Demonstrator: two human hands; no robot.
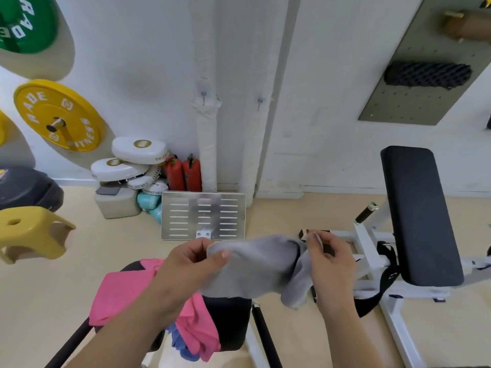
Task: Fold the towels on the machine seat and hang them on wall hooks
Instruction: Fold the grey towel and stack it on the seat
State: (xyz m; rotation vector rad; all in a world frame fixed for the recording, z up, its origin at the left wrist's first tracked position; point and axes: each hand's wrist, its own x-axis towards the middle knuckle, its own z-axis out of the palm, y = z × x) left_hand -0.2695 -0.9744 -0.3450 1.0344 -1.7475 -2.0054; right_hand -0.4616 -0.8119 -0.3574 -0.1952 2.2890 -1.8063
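The grey towel (255,264) was up in the air, lifted above the far edge of the seat (228,322) and slung between both hands. The left hand (191,261) pinched one end with the thumb on top, and the right hand (329,261) nipped the opposite corner between thumb and fingers, seemingly hunting for the edge so the cloth could be spread for folding. The middle sagged, so no fold was made yet. The pink towel (125,288) lay draped over the seat's left edge, with a blue one (183,341) bunched beneath at the near edge, both waiting. Two wall hooks (203,95) hung bare on the wall ahead, well apart.
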